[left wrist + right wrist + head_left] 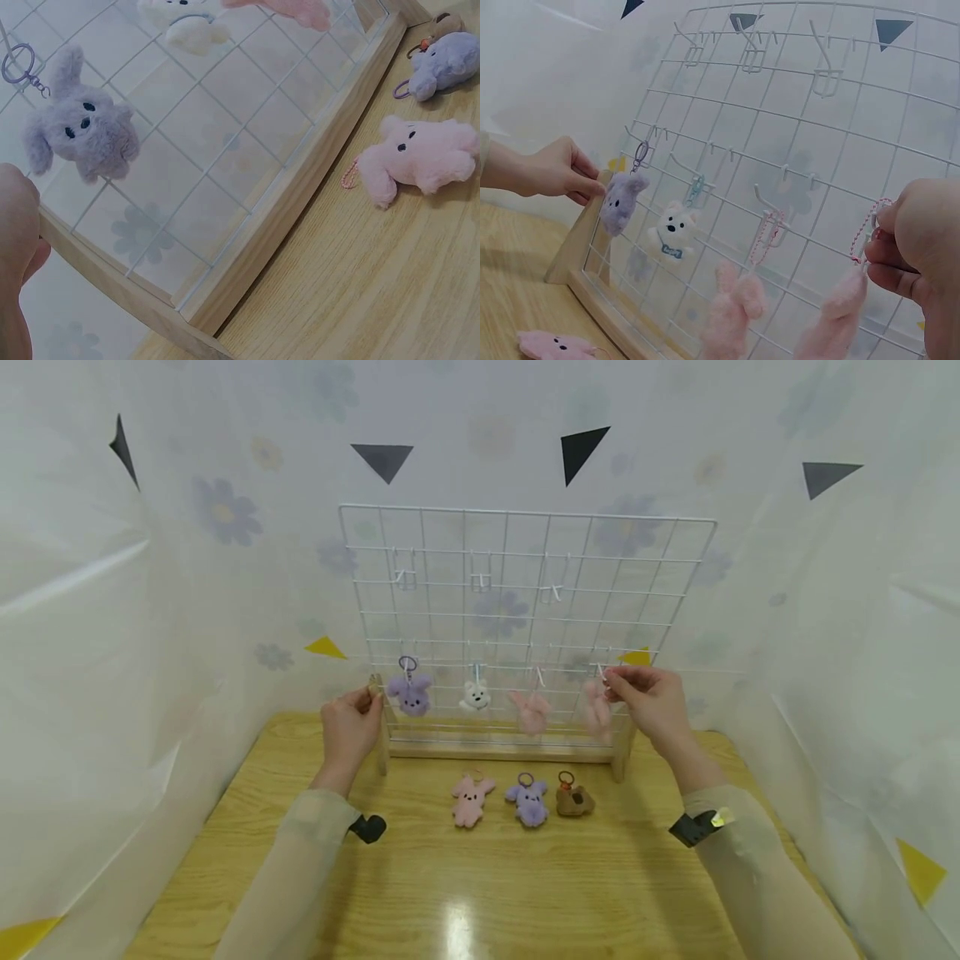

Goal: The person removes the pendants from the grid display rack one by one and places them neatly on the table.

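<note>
My left hand point(349, 727) grips the top of the wooden side post point(382, 727) at the left end of a white wire grid rack point(510, 578). At the rack's lower right, my right hand point(656, 703) pinches the beaded loop point(860, 238) of a pink plush keychain point(838, 315), close by the end hook, which its fingers partly hide. Along the same row hang a purple plush keychain point(86, 135), a white bear keychain point(673, 229) and another pink plush keychain point(731, 307).
On the wooden table point(465, 877) in front of the rack lie a pink plush keychain point(470, 800), a purple one point(529, 802) and a brown one point(574, 800). Three bare hooks, one a right-hand hook point(553, 592), hang on the upper row. Flower-patterned sheeting point(480, 435) surrounds the table.
</note>
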Action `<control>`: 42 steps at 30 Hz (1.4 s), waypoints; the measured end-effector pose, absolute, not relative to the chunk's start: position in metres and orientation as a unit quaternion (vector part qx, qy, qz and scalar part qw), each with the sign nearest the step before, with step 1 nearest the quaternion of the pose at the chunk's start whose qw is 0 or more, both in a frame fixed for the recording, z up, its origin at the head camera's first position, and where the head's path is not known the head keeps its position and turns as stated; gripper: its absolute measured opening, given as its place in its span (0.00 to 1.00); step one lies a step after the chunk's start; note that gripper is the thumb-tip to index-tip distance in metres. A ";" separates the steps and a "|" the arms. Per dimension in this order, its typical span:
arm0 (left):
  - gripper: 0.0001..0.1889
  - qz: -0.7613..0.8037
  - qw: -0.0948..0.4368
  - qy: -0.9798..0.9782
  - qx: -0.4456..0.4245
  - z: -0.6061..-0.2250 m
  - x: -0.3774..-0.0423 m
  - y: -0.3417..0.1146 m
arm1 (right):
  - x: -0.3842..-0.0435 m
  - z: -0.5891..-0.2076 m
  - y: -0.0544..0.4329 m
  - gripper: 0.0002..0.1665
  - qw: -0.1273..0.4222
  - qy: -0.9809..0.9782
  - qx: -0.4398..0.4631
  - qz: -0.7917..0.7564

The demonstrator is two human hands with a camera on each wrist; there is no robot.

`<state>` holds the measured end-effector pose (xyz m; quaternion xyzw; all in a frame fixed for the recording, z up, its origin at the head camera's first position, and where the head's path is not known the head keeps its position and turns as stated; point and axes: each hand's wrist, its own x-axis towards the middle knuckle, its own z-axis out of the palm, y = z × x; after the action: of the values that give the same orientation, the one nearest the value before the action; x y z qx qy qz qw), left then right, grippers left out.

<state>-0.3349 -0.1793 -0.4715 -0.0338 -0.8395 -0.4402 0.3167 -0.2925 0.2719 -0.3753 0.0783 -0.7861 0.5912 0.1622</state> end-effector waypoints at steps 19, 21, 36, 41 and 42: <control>0.12 -0.444 0.308 -0.841 -0.027 -0.471 -0.334 -0.179 | -0.276 -0.366 0.268 0.17 0.150 -0.785 0.118 0.590; 0.12 -0.445 0.307 -0.841 -0.027 -0.472 -0.334 -0.179 | -0.273 -0.365 0.267 0.17 0.149 -0.784 0.122 0.590; 0.12 -0.444 0.315 -0.838 -0.032 -0.473 -0.333 -0.179 | -0.249 -0.362 0.251 0.14 0.119 -0.763 0.164 0.614; 0.12 -0.447 0.314 -0.837 -0.029 -0.472 -0.334 -0.179 | -0.240 -0.364 0.244 0.13 0.101 -0.764 0.171 0.613; 0.12 -0.447 0.313 -0.838 -0.029 -0.472 -0.334 -0.179 | -0.238 -0.365 0.243 0.13 0.100 -0.768 0.172 0.609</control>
<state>-0.3340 -0.1790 -0.4717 -0.0288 -0.8376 -0.4468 0.3131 -0.2380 0.2429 -0.3647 0.1718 -0.7681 0.6088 0.0996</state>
